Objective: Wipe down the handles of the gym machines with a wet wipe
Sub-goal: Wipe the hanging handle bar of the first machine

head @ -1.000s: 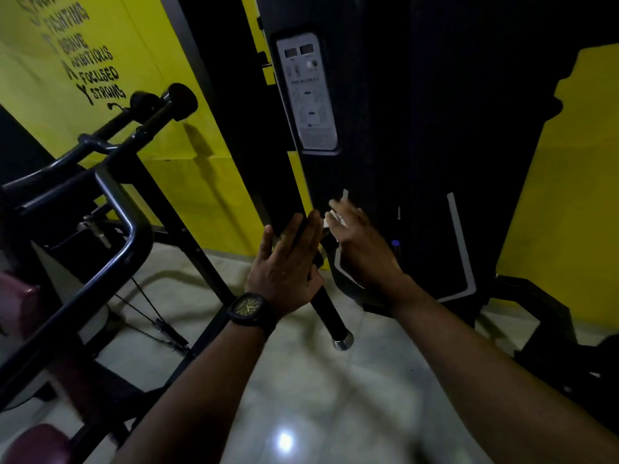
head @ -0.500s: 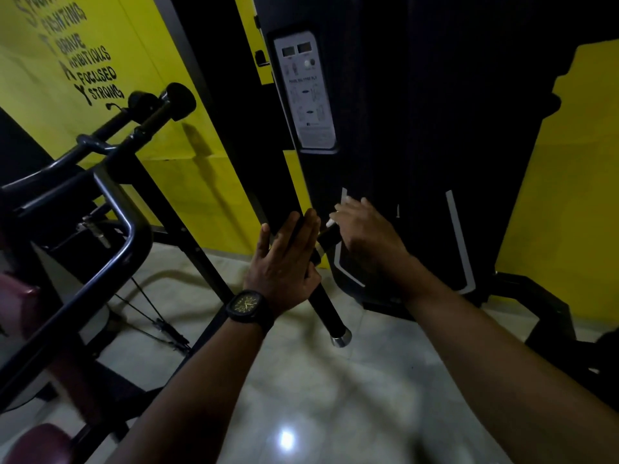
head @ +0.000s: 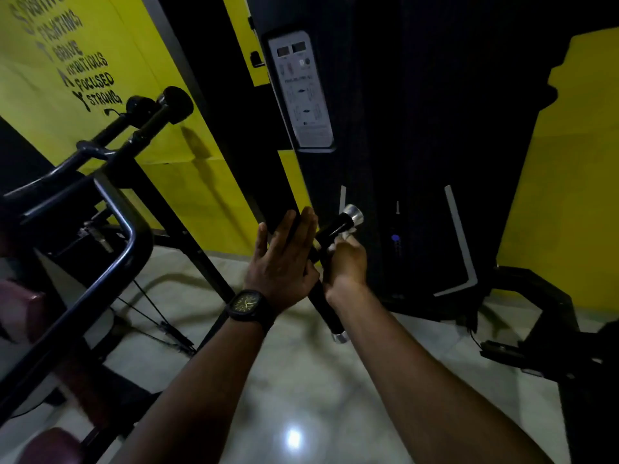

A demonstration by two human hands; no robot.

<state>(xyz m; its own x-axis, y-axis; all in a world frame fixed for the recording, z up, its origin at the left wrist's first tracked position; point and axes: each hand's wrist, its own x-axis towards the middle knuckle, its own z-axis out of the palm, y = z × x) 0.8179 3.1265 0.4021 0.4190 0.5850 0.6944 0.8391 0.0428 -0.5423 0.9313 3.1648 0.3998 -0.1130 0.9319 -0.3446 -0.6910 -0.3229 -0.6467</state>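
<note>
- The handle is a short black bar with a shiny silver cap on its far end.
- It sits just above the right hand and sticks out of the top of that hand.
- Its long way runs on a slant, with the capped end pointing up and to the right, away from the person.
- A second black bar runs down between the two wrists. It slants to the lower right and ends in another silver cap below the hands.
- The hands hide the spot where the two bars meet, so I cannot tell how they join.
- The right hand is curled round the lower part of the handle. A white wipe peeks out by its fingers and lies on the handle.
- The left hand is flat, with straight fingers pointing up. Its palm rests on the top part of the second bar, and it grips nothing.
- The two hands are side by side and nearly touching.
- A dark watch is on the left wrist.
- Both arms reach forward from the bottom of the view.
- A tall black machine stands right behind the hands, with a grey label above them.
</note>
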